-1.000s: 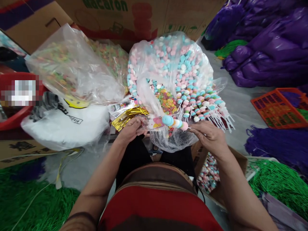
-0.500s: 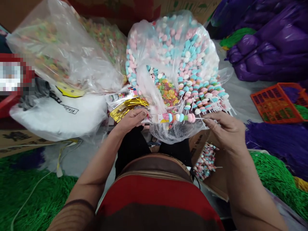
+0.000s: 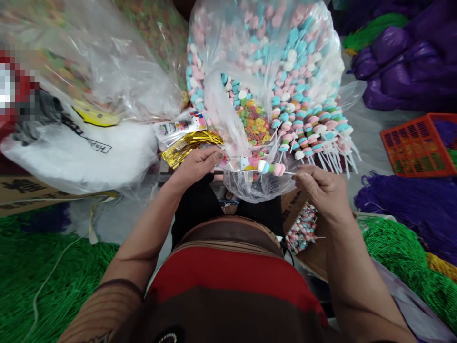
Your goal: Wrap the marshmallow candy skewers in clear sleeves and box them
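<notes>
Between my two hands lies a candy skewer (image 3: 278,169) of pink, green, blue and white pieces on a white stick. Its left part sits inside a clear printed wrapper (image 3: 247,163). My left hand (image 3: 200,166) pinches the wrapper's far left end. My right hand (image 3: 323,188) is closed on the bare stick at the right. Just above my left hand lie gold twist ties (image 3: 189,145) and a stack of flat printed wrappers (image 3: 182,125). Unwrapped candy skewers (image 3: 321,126) are piled beyond my right hand, sticks toward me.
A big clear bag (image 3: 296,43) of pastel candies stands ahead, with gummy rings (image 3: 255,124) before it. Another candy bag (image 3: 107,62) and a white bag (image 3: 117,164) are at left. Wrapped skewers (image 3: 303,228) fill part of a carton below. An orange basket (image 3: 410,147) stands right.
The skewer has slid leftward, deeper into the wrapper, so fewer pieces show outside it. My right hand has moved a little left with the stick. The camera view has shifted.
</notes>
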`<state>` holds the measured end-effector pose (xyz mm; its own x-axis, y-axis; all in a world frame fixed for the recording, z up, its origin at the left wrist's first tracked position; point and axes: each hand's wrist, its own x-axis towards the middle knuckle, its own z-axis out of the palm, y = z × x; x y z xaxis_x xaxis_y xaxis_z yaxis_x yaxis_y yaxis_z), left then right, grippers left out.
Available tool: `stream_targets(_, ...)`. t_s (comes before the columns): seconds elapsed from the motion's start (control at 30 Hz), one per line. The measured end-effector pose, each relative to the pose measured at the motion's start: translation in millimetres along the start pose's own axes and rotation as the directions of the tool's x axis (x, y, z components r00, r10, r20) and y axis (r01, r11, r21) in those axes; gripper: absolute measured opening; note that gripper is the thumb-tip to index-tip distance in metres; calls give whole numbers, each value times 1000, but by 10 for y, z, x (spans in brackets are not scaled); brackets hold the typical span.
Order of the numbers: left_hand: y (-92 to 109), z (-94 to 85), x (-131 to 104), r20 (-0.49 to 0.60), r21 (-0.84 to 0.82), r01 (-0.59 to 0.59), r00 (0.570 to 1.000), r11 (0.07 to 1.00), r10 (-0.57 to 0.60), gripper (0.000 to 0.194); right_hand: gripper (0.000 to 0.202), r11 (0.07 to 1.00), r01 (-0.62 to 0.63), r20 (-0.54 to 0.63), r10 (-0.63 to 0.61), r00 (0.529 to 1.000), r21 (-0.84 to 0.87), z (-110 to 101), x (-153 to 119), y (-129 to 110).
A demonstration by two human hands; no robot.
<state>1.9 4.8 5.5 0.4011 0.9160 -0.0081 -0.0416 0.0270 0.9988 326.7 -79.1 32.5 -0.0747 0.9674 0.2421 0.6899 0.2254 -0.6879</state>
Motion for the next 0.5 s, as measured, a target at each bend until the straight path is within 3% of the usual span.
stream_targets(0.2, 80, 44, 7, 58, 160, -103, 994, 982, 94, 42, 24, 991, -53, -51, 60, 997, 126, 127, -67, 73)
stream_targets(0.33, 37, 107, -15, 14, 94, -49, 999, 994, 48, 43, 21, 974, -132, -106, 153, 983, 182, 240, -88, 139)
stream_targets(0.5, 43, 179, -29, -5, -63, 52, 999, 997, -52, 40, 25, 937, -216, -56, 240, 969, 274, 365, -109, 75)
